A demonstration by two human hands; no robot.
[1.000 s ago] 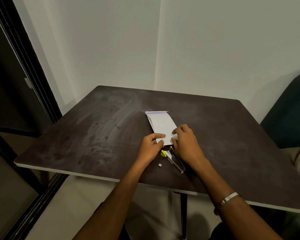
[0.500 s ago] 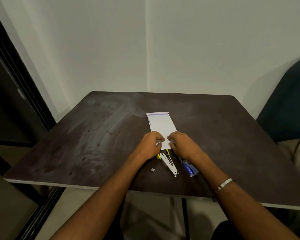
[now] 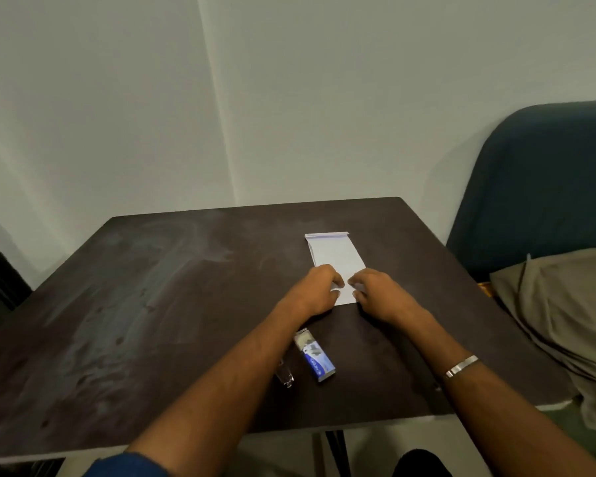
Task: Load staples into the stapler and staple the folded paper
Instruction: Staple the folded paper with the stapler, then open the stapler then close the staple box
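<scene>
Pale walls meet in a corner behind my dark, smudged bench. Both my left hand and right hand pinch the near end of the folded paper. Nearer me lie the staple box and, partly hidden under my left arm, the stapler.

Counter: dark brown, mottled with pale greyish smears and streaks; thin light edge along the near side.
Folded paper: white, faint lilac-grey band across the far end.
Staple box: blue with white lettering, grey-white printed panel at the far end.
Stapler: only a glinting silver metal tip visible, rest hidden under the forearm.
Bracelet: silver, on the right wrist.
Sleeve: dark blue.
Chair: deep teal-blue.
Cloth: khaki-olive, plain.
Wall: pale grey-green, plain.
</scene>
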